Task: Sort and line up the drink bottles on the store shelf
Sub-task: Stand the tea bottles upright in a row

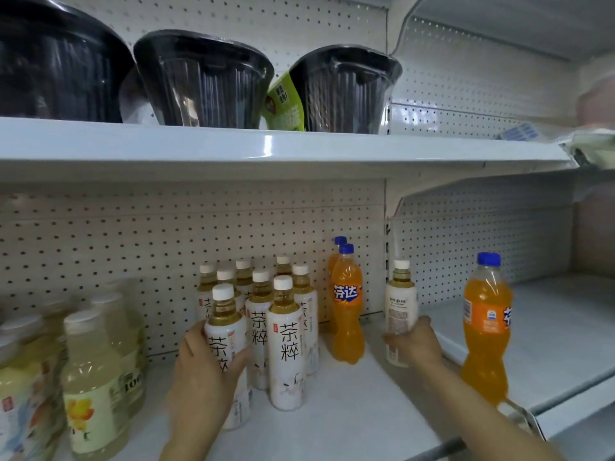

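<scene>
Lower store shelf (pixel 349 424) with pegboard back. The left hand (pixel 206 371) grips a front white-labelled tea bottle (pixel 226 331) in a cluster of tea bottles (pixel 286 347). The right hand (pixel 416 344) holds a separate tea bottle (pixel 401 301), upright, between two orange soda bottles (pixel 346 307) and a lone orange soda bottle (pixel 486 327). Pale yellow juice bottles (pixel 96 387) stand at left; black plastic tubs (pixel 206 81) occupy the upper shelf (pixel 266 151).

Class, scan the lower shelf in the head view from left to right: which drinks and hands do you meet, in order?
Pale yellow juice bottles → left hand gripping a tea bottle → tea bottle cluster → orange soda pair → right hand gripping a lone tea bottle → single orange soda bottle.
</scene>
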The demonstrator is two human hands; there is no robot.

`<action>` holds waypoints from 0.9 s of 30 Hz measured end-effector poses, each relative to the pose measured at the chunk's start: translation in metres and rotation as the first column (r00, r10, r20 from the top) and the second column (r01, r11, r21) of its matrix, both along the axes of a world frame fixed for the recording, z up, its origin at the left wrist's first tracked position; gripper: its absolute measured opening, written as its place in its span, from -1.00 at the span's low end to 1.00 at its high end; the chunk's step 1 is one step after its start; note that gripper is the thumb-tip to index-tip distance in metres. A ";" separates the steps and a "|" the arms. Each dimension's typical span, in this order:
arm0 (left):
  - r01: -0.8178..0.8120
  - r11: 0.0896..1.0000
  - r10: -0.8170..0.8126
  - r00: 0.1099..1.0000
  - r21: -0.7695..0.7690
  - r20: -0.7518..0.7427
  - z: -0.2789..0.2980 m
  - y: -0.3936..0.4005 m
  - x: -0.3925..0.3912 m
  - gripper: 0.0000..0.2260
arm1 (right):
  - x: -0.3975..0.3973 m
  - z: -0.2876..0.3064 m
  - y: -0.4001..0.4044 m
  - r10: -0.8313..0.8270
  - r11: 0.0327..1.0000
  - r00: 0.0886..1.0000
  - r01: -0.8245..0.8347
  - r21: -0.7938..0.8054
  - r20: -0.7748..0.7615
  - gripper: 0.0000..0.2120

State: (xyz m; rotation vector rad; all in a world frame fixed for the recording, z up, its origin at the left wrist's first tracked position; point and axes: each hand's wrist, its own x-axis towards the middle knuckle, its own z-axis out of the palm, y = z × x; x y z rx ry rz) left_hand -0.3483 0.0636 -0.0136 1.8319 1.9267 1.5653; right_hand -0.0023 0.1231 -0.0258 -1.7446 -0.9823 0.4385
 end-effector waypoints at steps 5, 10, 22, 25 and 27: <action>-0.025 1.000 0.026 0.998 0.011 -0.064 0.001 -0.003 0.001 -0.29 | -0.052 -0.009 -0.062 0.211 0.977 0.965 -0.202 -0.071 0.156 -0.29; 0.073 0.995 -0.071 0.997 0.062 -0.020 -0.004 -0.002 -0.003 -0.24 | -0.124 -0.011 -0.102 0.282 0.958 0.915 -0.283 -0.037 0.289 -0.10; 0.155 0.954 -0.164 0.986 0.258 0.012 -0.007 -0.038 0.046 0.17 | -0.196 -0.021 -0.109 0.176 0.984 0.877 -0.173 -0.049 0.447 -0.26; 0.113 0.959 -0.056 0.975 0.260 -0.216 -0.008 -0.037 0.066 0.12 | -0.185 -0.025 -0.111 0.326 0.943 0.848 -0.326 -0.073 0.419 -0.25; 0.069 0.960 0.008 0.961 0.270 -0.276 -0.013 -0.032 0.075 0.07 | -0.170 -0.030 -0.117 0.418 0.903 0.817 -0.422 -0.083 0.398 -0.23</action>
